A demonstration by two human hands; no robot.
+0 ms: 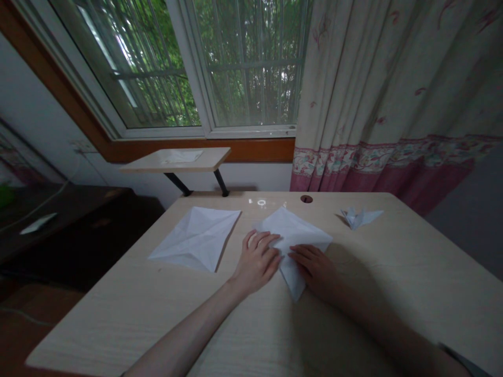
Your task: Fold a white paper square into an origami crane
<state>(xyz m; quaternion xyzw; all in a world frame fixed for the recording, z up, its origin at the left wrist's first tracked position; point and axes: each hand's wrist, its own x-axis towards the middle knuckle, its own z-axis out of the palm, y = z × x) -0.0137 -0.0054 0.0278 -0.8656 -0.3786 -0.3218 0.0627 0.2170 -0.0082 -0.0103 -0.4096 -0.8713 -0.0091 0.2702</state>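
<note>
A white sheet of paper lies on the table under both of my hands, one corner pointing toward me. My left hand rests on its left part, fingers stretched out and slightly bent. On the right part lies my right hand, with its fingers extended flat over the paper. The fingertips of the two hands are close together but apart. Left of them is a second white sheet with fold creases. At the right, a folded paper crane sits on the tabletop.
The pale wooden table has a round cable hole near its back edge. A small raised shelf at the back left bears white paper. Behind are a window and a curtain. A dark cabinet stands to the left.
</note>
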